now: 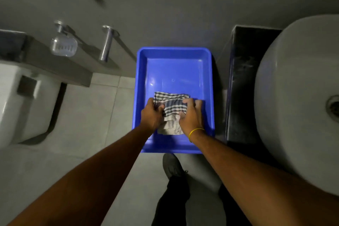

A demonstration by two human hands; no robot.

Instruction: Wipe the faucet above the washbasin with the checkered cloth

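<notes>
The checkered cloth [173, 103], blue-grey and white, lies folded in the near half of a blue plastic tub [175, 55] on the floor. My left hand [152, 114] grips its left edge. My right hand [191, 115], with a yellow band at the wrist, holds its right side. A round white washbasin [293, 97] fills the right edge of the view, its drain at the far right. No faucet above the basin is in view.
A dark stone counter [247, 82] stands between tub and washbasin. A white toilet [22, 108] is at the left, with a soap holder [63, 46] and a chrome fitting [106, 44] on the wall. My shoe [172, 165] stands just behind the tub on grey floor tiles.
</notes>
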